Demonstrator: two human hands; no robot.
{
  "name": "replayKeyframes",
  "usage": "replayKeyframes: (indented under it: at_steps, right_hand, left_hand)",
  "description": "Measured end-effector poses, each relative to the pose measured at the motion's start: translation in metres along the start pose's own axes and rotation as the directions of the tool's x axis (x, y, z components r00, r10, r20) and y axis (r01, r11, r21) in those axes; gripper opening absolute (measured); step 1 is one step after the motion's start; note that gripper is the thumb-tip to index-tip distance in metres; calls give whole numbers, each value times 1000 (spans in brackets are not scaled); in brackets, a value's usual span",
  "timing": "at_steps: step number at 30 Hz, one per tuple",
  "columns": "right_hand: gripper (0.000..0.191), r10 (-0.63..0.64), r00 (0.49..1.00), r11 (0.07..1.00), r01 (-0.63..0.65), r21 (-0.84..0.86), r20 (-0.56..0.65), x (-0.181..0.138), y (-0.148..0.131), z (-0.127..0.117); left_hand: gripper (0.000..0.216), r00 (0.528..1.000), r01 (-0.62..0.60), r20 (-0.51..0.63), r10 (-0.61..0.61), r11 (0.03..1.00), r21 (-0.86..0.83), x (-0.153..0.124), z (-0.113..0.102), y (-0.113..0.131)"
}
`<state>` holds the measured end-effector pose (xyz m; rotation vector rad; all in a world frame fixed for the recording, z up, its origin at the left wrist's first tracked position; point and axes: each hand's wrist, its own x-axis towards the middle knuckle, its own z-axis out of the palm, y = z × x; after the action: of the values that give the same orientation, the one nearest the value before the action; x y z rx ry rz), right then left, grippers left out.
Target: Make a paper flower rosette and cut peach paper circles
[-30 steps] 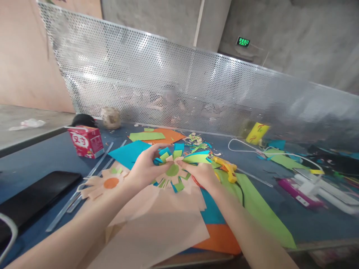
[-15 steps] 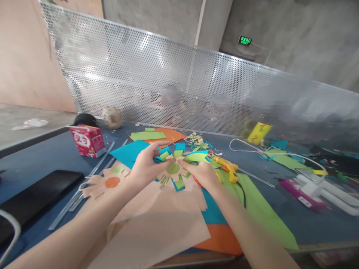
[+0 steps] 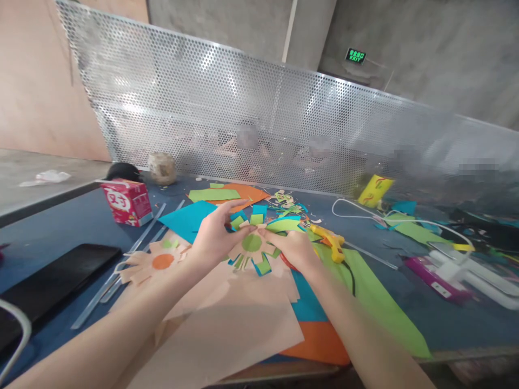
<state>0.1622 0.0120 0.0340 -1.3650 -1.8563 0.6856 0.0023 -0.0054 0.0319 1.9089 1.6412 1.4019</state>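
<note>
A paper flower (image 3: 252,247) with a green round centre and beige, green and blue petals is held just above the blue table (image 3: 60,221). My left hand (image 3: 213,235) grips its left edge, thumb and fingers pinched on the petals. My right hand (image 3: 292,249) pinches its right side near a green petal. Under the flower lie beige paper sheets (image 3: 227,324). A second beige flower with an orange centre (image 3: 156,263) lies flat to the left of my left wrist.
A yellow glue gun (image 3: 328,243) with a black cord lies right of my hands on green paper (image 3: 377,302). A red carton (image 3: 126,202), clear glue sticks (image 3: 133,248) and a black phone (image 3: 52,275) sit left. A perforated metal screen (image 3: 263,119) walls the back.
Both hands have kept their hold and lifted the flower slightly, turning it a little. The view has shifted slightly.
</note>
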Motion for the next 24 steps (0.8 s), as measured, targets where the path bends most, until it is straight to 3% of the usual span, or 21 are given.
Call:
replayKeyframes:
  at_steps: [7,11,17,24]
  right_hand:
    - [19,-25,1000,996,26,83,-16,3,3,0]
    - [23,-69,997,963,71,258,-17,3,5,1]
    - [22,-32,999,952,38,304,-24,4,6,0]
    - [23,-38,999,924,47,380,-30,5,8,1]
  left_hand:
    - [53,997,74,35,-72,995,-64,4,-2,4]
    - [62,998,68,16,-67,993,-97,5,-1,3]
    - [67,998,45,43,-36,978,-206,6,-1,0]
    - [83,990,88,118,-82,995,-43,9,-5,-1]
